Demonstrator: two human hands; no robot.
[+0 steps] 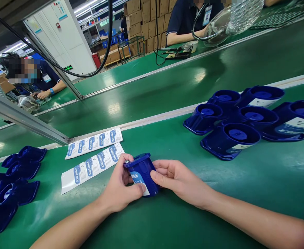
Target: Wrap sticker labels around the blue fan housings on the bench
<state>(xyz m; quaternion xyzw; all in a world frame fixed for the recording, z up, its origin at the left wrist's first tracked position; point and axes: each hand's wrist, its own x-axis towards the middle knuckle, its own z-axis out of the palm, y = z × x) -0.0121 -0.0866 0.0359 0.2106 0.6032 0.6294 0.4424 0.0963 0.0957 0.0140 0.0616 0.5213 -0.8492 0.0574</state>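
Observation:
Between both hands is a dark blue plastic housing, flange end up, with a blue-and-white label on its side. My left hand wraps it from the left, the thumb pressing on the label's lower edge. From the right, my right hand grips the side, thumb in front and fingers behind. Just beyond my left hand lies a strip of printed labels. A second label strip rests behind it, flat on the green bench.
Several blue housings with labels stand at the right. More blue housings sit at the left edge. A metal post slants up at left, a black cable hangs above, and people work across the green conveyor.

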